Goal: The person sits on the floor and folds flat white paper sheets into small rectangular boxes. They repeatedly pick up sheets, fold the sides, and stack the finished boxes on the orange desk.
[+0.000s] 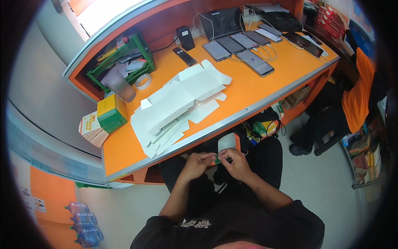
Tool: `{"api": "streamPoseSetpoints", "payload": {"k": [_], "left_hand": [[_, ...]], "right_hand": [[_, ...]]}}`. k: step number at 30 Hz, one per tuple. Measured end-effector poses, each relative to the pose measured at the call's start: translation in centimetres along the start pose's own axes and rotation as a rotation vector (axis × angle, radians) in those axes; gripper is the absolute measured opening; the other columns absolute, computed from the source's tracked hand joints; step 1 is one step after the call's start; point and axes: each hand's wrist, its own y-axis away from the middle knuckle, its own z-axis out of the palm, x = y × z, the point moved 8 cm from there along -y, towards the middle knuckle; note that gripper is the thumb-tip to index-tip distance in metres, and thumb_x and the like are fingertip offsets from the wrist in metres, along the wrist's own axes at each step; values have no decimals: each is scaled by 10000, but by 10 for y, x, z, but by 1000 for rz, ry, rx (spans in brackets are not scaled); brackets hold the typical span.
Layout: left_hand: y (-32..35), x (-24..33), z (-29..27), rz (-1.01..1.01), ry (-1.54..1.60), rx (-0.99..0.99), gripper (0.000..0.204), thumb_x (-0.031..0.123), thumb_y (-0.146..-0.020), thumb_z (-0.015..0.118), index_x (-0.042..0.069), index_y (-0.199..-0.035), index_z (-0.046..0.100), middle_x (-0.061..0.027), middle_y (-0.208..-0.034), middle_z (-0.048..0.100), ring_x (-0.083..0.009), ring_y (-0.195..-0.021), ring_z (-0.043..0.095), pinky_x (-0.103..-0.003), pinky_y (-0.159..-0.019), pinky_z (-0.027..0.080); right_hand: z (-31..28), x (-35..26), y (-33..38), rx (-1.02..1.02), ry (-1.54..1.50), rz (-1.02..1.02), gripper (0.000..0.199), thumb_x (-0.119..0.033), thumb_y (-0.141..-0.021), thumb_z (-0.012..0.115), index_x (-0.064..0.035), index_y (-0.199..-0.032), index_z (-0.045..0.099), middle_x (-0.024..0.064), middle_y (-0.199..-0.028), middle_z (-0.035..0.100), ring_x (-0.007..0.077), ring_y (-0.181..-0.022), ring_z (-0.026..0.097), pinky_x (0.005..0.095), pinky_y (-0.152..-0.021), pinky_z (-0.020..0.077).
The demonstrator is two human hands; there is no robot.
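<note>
The left hand and the right hand meet in front of the person's lap, just below the tabletop edge, with the fingertips of both hands closed in a pinch on a small green item held between them; the item is too small to identify further. Directly above the hands, a white and orange box stands against the underside edge of the tabletop. On the orange tabletop, a spread of flat white cardboard box blanks lies in an overlapping pile near the front edge, well apart from the hands. To the left of the blanks, a yellow and green box rests on a fanned stack of printed cards at the left end of the tabletop. Behind these stand a grey plastic cup, a roll of tape lying flat, and a green plastic basket filled with papers. Toward the rear centre, a black remote control lies beside an upright black device. A row of smartphones lies face up at the rear right, several connected to white cables. At the far right, another person in an orange shirt reaches toward red boxes on a shelf. Water bottles lie on the floor at lower left.
</note>
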Motion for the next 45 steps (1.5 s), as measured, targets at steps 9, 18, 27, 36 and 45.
{"api": "streamPoseSetpoints", "payload": {"k": [9, 18, 27, 36, 45], "left_hand": [[4, 0, -2, 39, 34, -97, 224, 141, -972, 589, -4, -1094, 709, -86, -979, 697, -128, -872, 615, -258, -784, 475], [10, 36, -1, 325, -439, -313, 162, 120, -950, 579, 21, -976, 704, -93, -913, 615, -269, -964, 553, -360, -885, 437], [22, 45, -15, 365, -423, 464, 248, 215, -954, 626, 8, -1089, 600, -123, -1046, 610, -280, -995, 593, -400, -882, 471], [-5, -42, 42, 222, 175, 518, 299, 297, -1025, 535, 16, -1126, 515, -131, -960, 636, -176, -850, 611, -325, -773, 494], [-17, -13, 36, 238, 32, 372, 287, 286, -1033, 507, 9, -958, 524, -134, -753, 597, -241, -667, 583, -367, -655, 473]], "right_hand": [[6, -13, 2, -55, -34, -13, 111, 6, -848, 690, 2, -886, 586, 123, -924, 679, 256, -856, 689, 333, -755, 536], [42, 28, 23, -372, -619, 572, 139, -117, -900, 710, -39, -975, 625, 20, -929, 679, 87, -862, 644, 259, -730, 518], [18, 71, 24, -74, -677, 744, 223, -156, -908, 712, -22, -1085, 702, 27, -914, 711, 66, -767, 645, 220, -639, 521], [11, 38, 15, -234, -287, 294, 361, -154, -969, 597, -55, -1315, 617, 145, -1155, 678, 212, -999, 647, 317, -903, 500], [-54, 71, 6, 112, -255, 452, 366, -298, -1073, 411, -10, -993, 623, 3, -874, 580, 75, -811, 522, 243, -715, 440]]}}
